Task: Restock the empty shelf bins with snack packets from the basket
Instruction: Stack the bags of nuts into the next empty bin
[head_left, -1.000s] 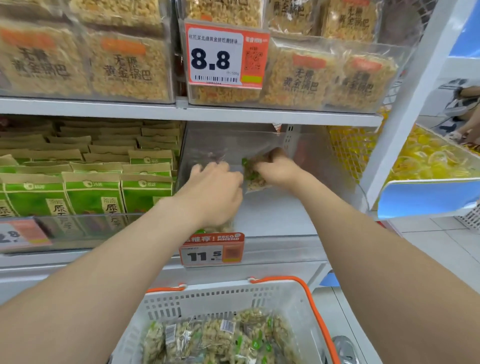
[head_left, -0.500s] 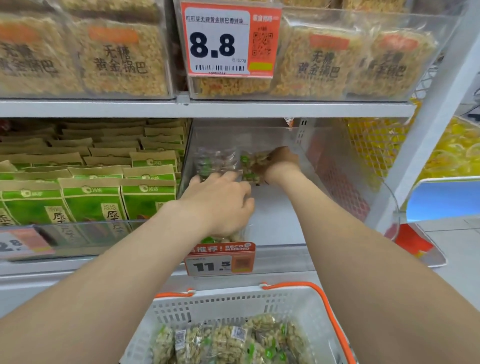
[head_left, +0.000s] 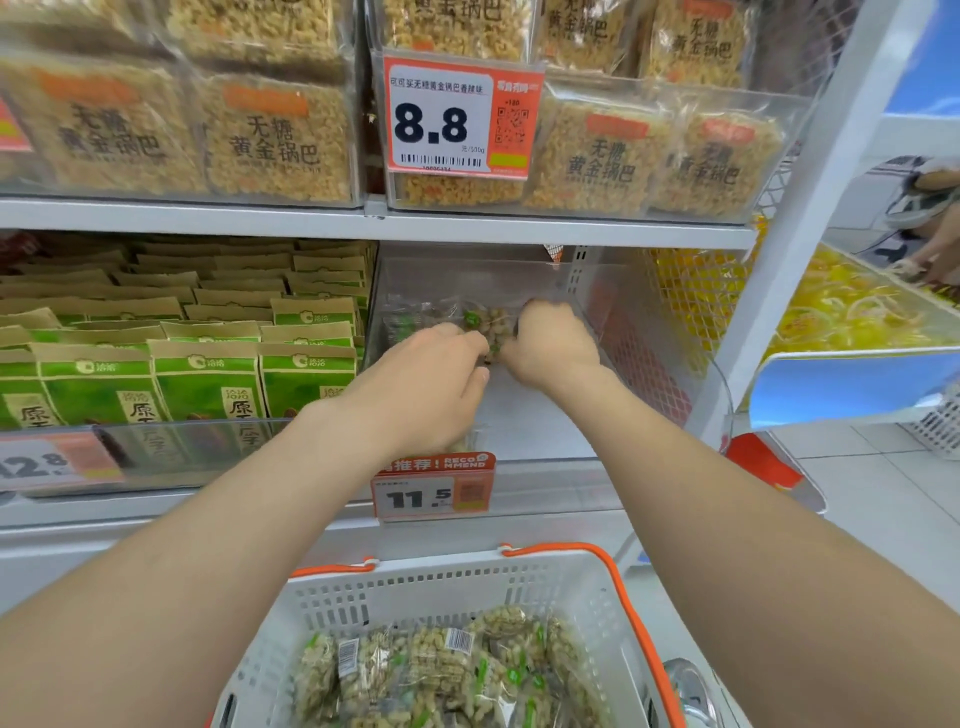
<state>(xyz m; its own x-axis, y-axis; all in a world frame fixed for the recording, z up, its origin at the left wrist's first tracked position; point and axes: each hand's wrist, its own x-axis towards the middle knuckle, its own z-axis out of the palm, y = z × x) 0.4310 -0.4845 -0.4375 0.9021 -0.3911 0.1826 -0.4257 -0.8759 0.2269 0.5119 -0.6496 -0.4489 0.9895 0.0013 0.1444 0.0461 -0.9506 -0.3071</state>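
Head view: deep in the clear bin (head_left: 613, 332), a snack packet (head_left: 485, 321) sits between both hands. The right hand (head_left: 551, 349) grips its right edge, and the left hand (head_left: 431, 387) curls onto its left edge. More packets (head_left: 441, 670) lie below in the basket (head_left: 467, 574).

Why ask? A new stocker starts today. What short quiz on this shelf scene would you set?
1. True or false: the basket is empty.
2. Fill in: the right hand grips a packet inside a clear ___.
3. The price tag below that hand reads: A 8.8, B 11.5, C 12.8.
Key: 1 false; 2 bin; 3 B.
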